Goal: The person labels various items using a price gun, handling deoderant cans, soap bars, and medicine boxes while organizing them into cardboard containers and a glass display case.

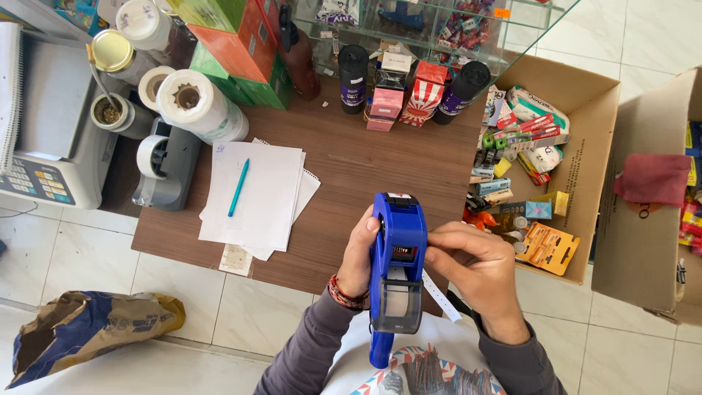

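Blue label gun (395,249) in both closed hands

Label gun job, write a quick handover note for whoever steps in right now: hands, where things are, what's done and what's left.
Left hand: grips the side of the blue label gun, holding it upright over the edge of the brown table.
Right hand: fingertips at the gun's open middle, by the white label strip trailing out to the right.
Nearby: white papers with a teal pen on the table; cardboard box of small goods to the right.
Done: gun in hand, label roll seated.
Left: strip still loose; no item labelled in view.
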